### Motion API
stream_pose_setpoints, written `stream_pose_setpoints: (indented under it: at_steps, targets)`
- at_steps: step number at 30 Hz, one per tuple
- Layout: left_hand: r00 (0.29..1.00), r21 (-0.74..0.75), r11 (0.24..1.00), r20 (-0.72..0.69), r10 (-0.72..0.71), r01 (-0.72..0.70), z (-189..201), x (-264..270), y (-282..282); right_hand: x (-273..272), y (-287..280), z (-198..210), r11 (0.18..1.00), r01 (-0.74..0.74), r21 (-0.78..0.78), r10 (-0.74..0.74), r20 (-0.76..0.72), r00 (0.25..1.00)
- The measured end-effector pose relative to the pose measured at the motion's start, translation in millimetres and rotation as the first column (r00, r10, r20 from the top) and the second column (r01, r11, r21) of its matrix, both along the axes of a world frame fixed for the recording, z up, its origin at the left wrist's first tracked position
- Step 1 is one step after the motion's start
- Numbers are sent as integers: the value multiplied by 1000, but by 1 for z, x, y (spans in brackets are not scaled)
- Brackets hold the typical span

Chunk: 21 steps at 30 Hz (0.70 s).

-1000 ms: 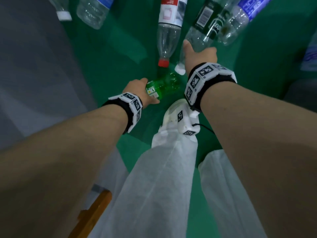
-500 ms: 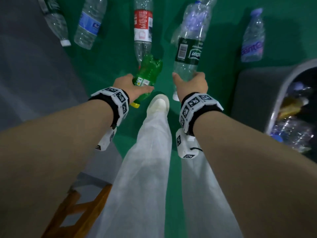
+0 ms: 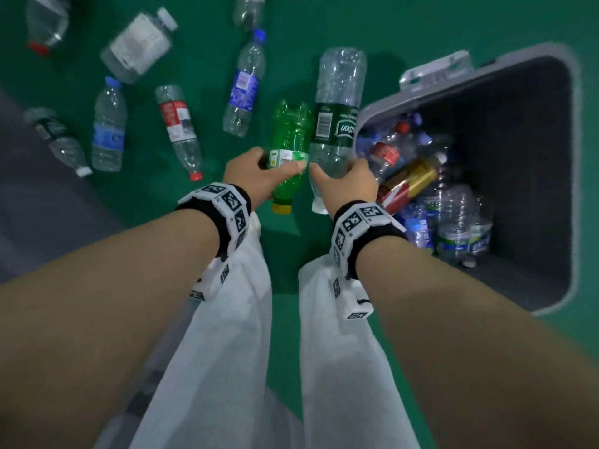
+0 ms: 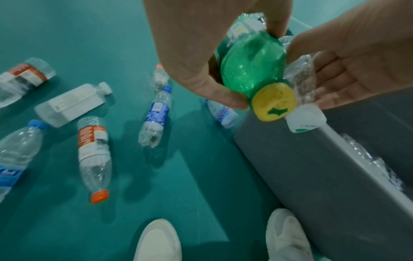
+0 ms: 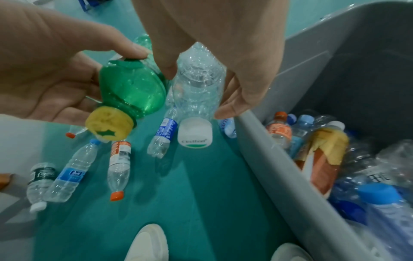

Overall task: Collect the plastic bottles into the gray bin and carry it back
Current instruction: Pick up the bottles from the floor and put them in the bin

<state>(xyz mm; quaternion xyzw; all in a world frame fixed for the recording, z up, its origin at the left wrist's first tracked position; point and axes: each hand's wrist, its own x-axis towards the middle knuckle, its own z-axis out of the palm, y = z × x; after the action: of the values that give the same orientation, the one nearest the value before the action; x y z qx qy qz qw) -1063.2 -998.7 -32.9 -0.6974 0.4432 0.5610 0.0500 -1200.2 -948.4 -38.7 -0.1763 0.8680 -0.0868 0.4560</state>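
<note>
My left hand (image 3: 259,175) grips a green bottle (image 3: 289,144) with a yellow cap (image 4: 274,103) pointing back at me. Beside it my right hand (image 3: 348,181) grips a larger clear bottle (image 3: 337,115) with a dark green label and a white cap (image 5: 194,132). Both bottles hang above the green floor, just left of the gray bin (image 3: 534,176). The bin (image 5: 279,167) stands open at my right and holds several bottles (image 3: 431,196). Several more bottles lie on the floor to the left, among them a red-labelled one (image 3: 180,131) and a blue-labelled one (image 3: 244,85).
My white-trousered legs and white shoes (image 4: 158,242) stand on the green floor (image 3: 285,264) between the bottles and the bin. A square white bottle (image 3: 139,43) lies at the far left. A gray floor strip (image 3: 39,196) runs along the left side.
Both hands have lifted their bottles off the floor and carried them right, toward the bin. The view has swung so the open bin now shows fully.
</note>
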Motion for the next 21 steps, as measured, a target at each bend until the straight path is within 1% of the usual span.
stream_pose_setpoints:
  at_steps: [3,5,10,14,17,21]
  targets:
    - [998,-32,997,-11,-69,69,13,-31,8,-27,17,8,997,75,-12,-75,19,997]
    - [993,-38,992,-22,-118,117,14,-52,15,-45,33,9,992,126,-16,-126,17,992]
    - [952,-52,951,11,-306,306,10,-122,39,-96,83,-3,973,231,14,-231,-11,973]
    - [874,-86,870,39,-485,486,0,-180,62,-136,123,-20,950,309,36,-307,-43,951]
    - [813,-91,808,102,-574,582,-16,-215,75,-163,149,-32,947,307,93,-301,-72,951]
    - [712,-29,722,194,-675,692,-43,-250,92,-195,186,-50,939,296,175,-285,-89,955]
